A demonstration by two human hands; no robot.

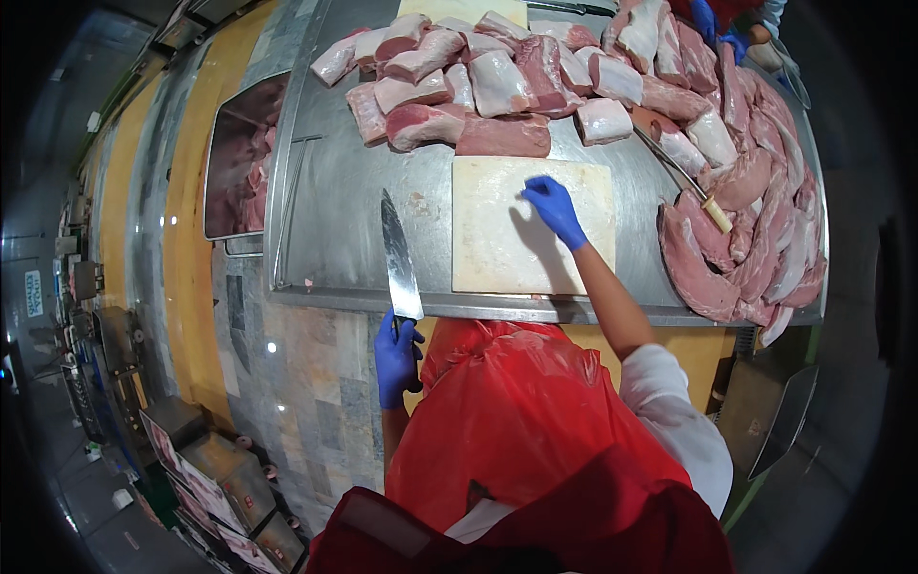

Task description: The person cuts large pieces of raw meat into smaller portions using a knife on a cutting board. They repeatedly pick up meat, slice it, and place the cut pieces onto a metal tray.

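My left hand [395, 364], in a blue glove, is wrapped round the dark handle of a broad-bladed knife [400, 268]. The blade points away from me, over the front edge of the steel table [344, 230]. Above the white cutting board [488, 258] is my right hand [555, 209], also gloved in blue, its fingers bent in and nothing visible in them. Its shadow falls on the bare board. Just beyond the board lies a slab of pink meat [504, 137], part of a heap of cut meat pieces [421, 91].
Long strips of meat [765, 239] pile up at the table's right side, with a pale-handled slim blade or steel [715, 212] lying on them. A metal bin [234, 167] with meat stands left. At the far right is another person's gloved hand [705, 19].
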